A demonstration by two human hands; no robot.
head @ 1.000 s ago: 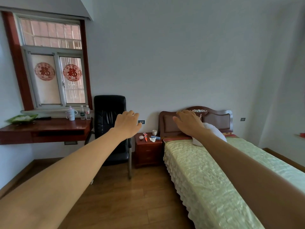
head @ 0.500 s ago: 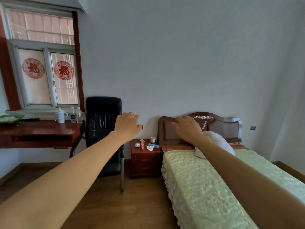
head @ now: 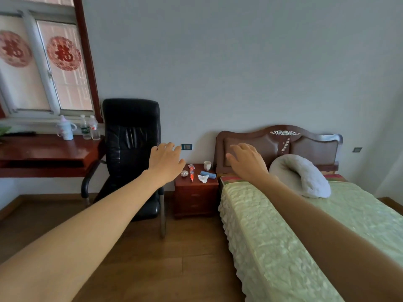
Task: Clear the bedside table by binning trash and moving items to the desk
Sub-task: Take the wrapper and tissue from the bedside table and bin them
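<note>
A person's two bare arms reach forward into a bedroom, seen from a camera on their head. The left hand [head: 166,163] and right hand [head: 246,161] both hover palm down with fingers relaxed and slightly spread, holding nothing. They hang in the air well short of the bedside bench [head: 196,194], likely raised in readiness as the person approaches.

The small dark-red bedside bench stands between a black office chair [head: 130,149] and the bed [head: 283,236], against the back wall. On its top lie a crumpled foil ball [head: 184,173], an orange-red wrapper [head: 191,172], a crumpled white tissue [head: 203,178], a blue cylinder-like item [head: 208,174] and a small white cup [head: 207,165]. The crumpled pieces look like the trash; the cup and the blue item seem the ones bound for the desk, though that is a guess.

The wooden desk [head: 43,153] sits at the left under the window, already carrying a lidded cup [head: 65,129] and two small water bottles [head: 89,128]. A white pillow [head: 305,175] rests on the bed by the headboard.

No bin is in view. The desk's left end is cut off by the frame edge, and the left hand overlaps the bench's left corner. The bench items are too small to identify with certainty.
</note>
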